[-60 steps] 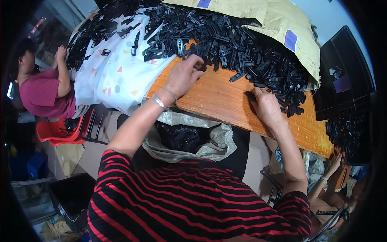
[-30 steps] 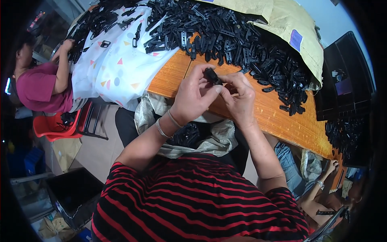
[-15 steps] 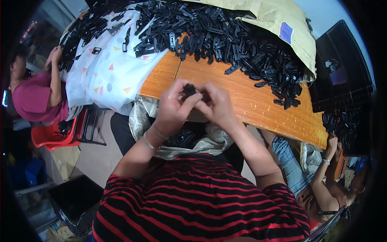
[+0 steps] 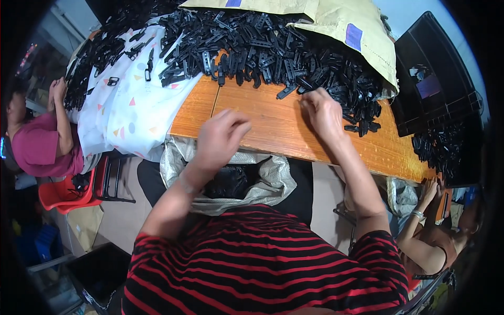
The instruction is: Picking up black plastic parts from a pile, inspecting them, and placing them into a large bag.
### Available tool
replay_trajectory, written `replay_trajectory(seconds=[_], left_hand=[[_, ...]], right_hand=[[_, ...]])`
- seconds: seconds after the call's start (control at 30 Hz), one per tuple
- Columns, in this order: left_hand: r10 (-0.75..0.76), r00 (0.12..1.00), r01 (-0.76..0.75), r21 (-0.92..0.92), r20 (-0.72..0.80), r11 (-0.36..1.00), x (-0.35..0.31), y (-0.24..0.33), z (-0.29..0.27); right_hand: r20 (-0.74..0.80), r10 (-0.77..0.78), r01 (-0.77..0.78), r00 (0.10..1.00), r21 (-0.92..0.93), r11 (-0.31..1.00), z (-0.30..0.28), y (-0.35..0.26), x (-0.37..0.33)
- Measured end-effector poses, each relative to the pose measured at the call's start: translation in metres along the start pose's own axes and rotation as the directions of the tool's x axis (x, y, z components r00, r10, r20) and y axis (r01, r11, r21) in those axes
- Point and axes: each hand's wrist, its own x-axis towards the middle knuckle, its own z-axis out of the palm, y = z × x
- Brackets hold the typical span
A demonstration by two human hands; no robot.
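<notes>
**Fingers of both hands over the wooden table, beside the black plastic parts**

Fingers [image 4: 239, 126] of the left hand [image 4: 219, 137] are seen loosely curled and blurred, hovering over the near edge of the wooden table [image 4: 273, 128]; nothing can be made out between them, so whether something is held cannot be told. The right hand [image 4: 323, 113] is placed further out on the table, its fingers bent down and closed narrowly at the near border of the pile of black plastic parts [image 4: 273, 44]. Its fingertips are touching the parts there, but it cannot be told if one piece is really pinched.

The parts are small, flat and long, all matt black, with slots or openings in them like buckle pieces. They are heaped in a wide band across the far side of the table, and some single pieces lie loose on the bare wood just beside the right hand. On the left, the heap is spread onto a white cloth [image 4: 131, 113] printed with small coloured triangles. Behind the heap, a large yellowish paper bag [image 4: 336, 26] is laid.

Below the table edge, near the left hand, an open grey woven sack [image 4: 262, 176] is held in the lap, and black parts are visible inside it. A striped red and black shirt [image 4: 252, 262] is worn. At the far left another person in a dark pink shirt [image 4: 37, 149] is seated, and a second person's arm [image 4: 425, 220] is seen at the lower right, near a black tray [image 4: 441, 79].
</notes>
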Motion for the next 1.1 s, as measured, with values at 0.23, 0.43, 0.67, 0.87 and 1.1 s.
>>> replay_trajectory(seconds=[0.23, 0.43, 0.67, 0.87, 1.1], left_hand=[[0.172, 0.985, -0.170, 0.388, 0.032, 0.906, 0.085, -0.031, 0.098], [0.137, 0.988, -0.157, 0.432, 0.077, 0.888, 0.076, -0.038, 0.086], [0.150, 0.983, -0.178, 0.403, 0.101, 0.898, 0.044, -0.047, 0.030], [0.166, 0.984, -0.179, 0.311, 0.070, 0.933, 0.039, -0.050, 0.025], [-0.105, 0.990, 0.121, -0.187, 0.093, 0.975, 0.032, -0.048, 0.027]], right_hand=[[0.151, -0.017, 0.057, 0.988, -0.268, 0.962, 0.015, 0.021, 0.028], [0.216, -0.078, 0.111, 0.973, -0.143, 0.983, 0.013, 0.005, 0.021], [0.255, -0.098, 0.062, 0.962, 0.147, 0.987, 0.008, -0.013, 0.009], [0.208, 0.019, -0.030, 0.978, 0.052, 0.998, 0.017, -0.019, 0.009], [0.146, -0.040, -0.006, 0.988, 0.301, 0.954, 0.000, -0.060, 0.010]])
